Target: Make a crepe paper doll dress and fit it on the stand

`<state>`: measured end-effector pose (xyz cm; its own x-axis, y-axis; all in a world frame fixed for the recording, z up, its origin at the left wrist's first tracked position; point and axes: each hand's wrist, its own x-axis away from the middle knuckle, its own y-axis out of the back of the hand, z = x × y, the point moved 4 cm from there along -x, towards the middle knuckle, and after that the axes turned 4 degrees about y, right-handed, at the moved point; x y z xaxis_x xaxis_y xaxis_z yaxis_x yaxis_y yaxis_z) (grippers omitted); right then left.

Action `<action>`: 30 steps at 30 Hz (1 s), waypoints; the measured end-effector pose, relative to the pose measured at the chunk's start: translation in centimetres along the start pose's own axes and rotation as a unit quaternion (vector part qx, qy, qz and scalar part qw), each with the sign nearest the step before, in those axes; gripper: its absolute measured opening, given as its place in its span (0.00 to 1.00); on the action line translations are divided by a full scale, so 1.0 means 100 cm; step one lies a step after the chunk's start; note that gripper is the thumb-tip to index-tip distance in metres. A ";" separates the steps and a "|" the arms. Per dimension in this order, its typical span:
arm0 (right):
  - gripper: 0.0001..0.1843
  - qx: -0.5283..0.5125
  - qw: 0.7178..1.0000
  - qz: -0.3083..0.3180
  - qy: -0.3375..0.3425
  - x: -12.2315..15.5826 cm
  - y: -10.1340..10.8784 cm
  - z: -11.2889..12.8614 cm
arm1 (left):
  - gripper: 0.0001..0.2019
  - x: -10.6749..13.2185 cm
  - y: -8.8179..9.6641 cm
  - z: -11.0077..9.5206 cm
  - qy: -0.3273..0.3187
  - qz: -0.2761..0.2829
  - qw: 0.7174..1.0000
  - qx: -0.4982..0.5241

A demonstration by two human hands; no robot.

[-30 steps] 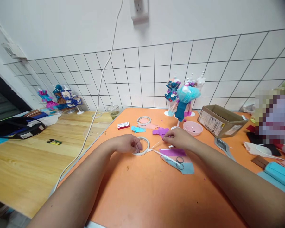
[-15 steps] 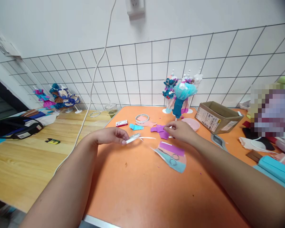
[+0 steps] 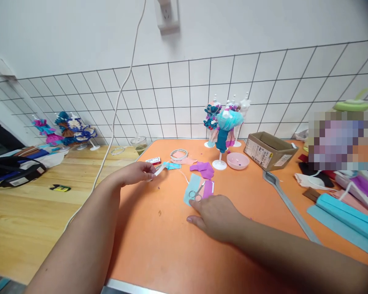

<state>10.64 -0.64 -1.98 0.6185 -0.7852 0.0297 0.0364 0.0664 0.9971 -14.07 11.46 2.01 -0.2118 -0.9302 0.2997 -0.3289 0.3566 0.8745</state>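
My left hand [image 3: 134, 173] is pinched shut on a white tape roll [image 3: 158, 169], held edge-on just above the orange table [image 3: 178, 249]; a thin white strip trails from it toward the right. My right hand [image 3: 216, 216] lies palm down and open on the table, its fingertips at the near edge of a small stack of blue, pink and purple paper pieces [image 3: 191, 188]. Small scissors [image 3: 198, 191] lie on top of that stack.
Behind the stack lie purple scraps [image 3: 204, 168], a blue scrap [image 3: 173, 165], a second tape ring [image 3: 178, 154], a small red box [image 3: 153, 160] and a pink bowl [image 3: 237, 160]. Dressed mannequin dolls [image 3: 223, 128] and a cardboard box [image 3: 270, 150] stand further back. Teal paper rolls [image 3: 343, 216] lie right. A white cable [image 3: 110, 134] hangs left.
My right hand has left the purple scraps and come down nearer me, at the near edge of the paper stack. My left hand has lifted the tape roll and carried it further back and left.
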 end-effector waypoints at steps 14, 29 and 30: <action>0.11 -0.076 0.989 -0.036 0.120 0.051 0.016 -0.040 | 0.15 0.019 -0.040 -0.093 -0.211 -0.210 0.939 -0.171; 0.32 -0.586 0.790 -0.089 -0.157 0.062 -0.010 -0.119 | 0.12 0.023 -0.091 -0.123 -0.341 -0.063 0.907 -0.239; 0.35 -0.577 0.798 -0.084 -0.154 0.062 -0.009 -0.118 | 0.12 0.023 -0.088 -0.123 -0.345 -0.077 0.905 -0.238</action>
<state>23.73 1.71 -3.52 0.3131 -0.9450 0.0941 0.9068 0.3269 0.2663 -0.39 5.07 -0.32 -0.7747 -0.6324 -0.0061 -0.0052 -0.0034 1.0000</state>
